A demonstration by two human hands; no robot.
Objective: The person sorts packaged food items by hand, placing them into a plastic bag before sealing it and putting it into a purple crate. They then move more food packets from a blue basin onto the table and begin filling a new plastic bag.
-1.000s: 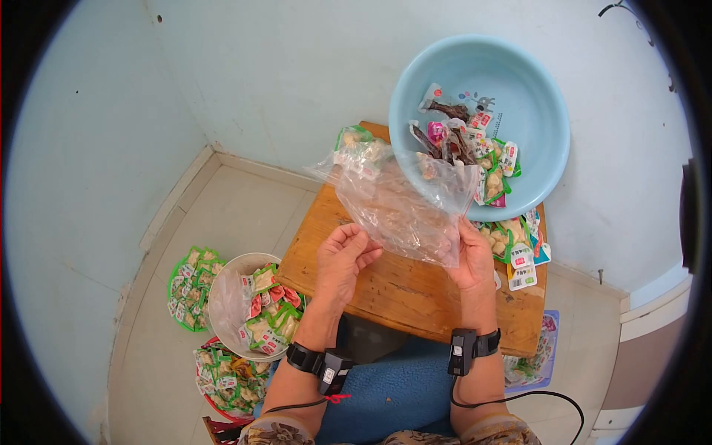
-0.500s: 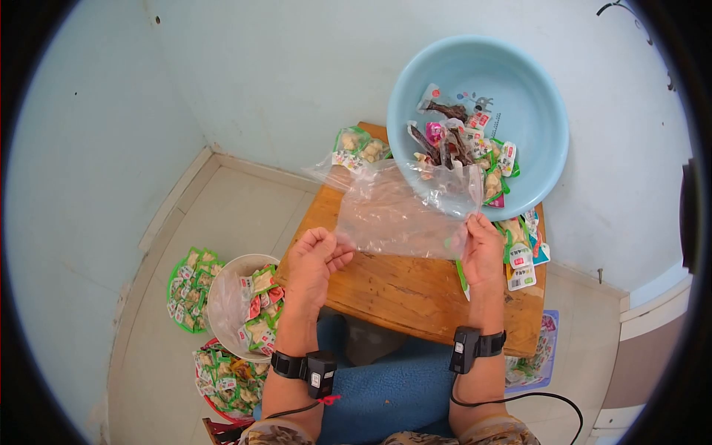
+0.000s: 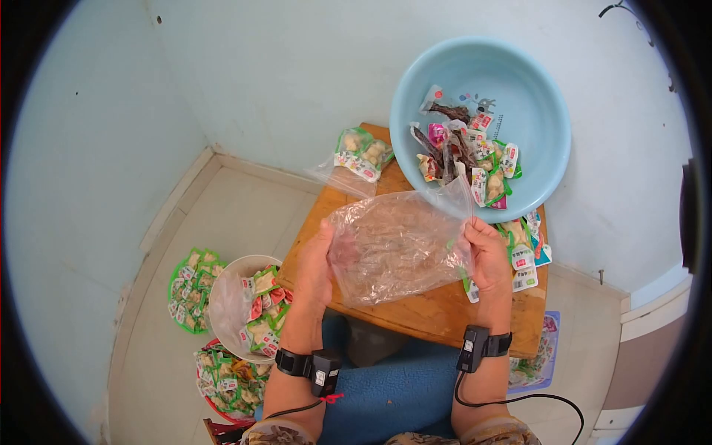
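Observation:
A clear plastic zip bag (image 3: 400, 248) is stretched flat between my two hands above the wooden table, with nothing visible inside. My left hand (image 3: 315, 259) is closed on its left edge, some fingers hidden behind the plastic. At the upper right corner, beside the zip strip, my right hand (image 3: 488, 252) pinches the bag between thumb and fingers. Just beyond the bag sits a light blue basin (image 3: 545, 159) holding dark vacuum-packed meat pieces (image 3: 452, 144) and green-edged snack packets (image 3: 495, 185). Another zip bag (image 3: 363, 156) with green packets lies at the table's back left corner.
The wooden table (image 3: 415, 319) stands before my knees. More packets (image 3: 519, 241) lie on its right side. On the floor at left are a white bucket (image 3: 222, 297), a green-edged pile of packets (image 3: 194, 289) and a red container (image 3: 222, 415); a purple basket (image 3: 549, 363) is at right.
The bag has come lower and nearer to me, tilting to face me more. My left hand has moved from loosely beside it to holding its left edge.

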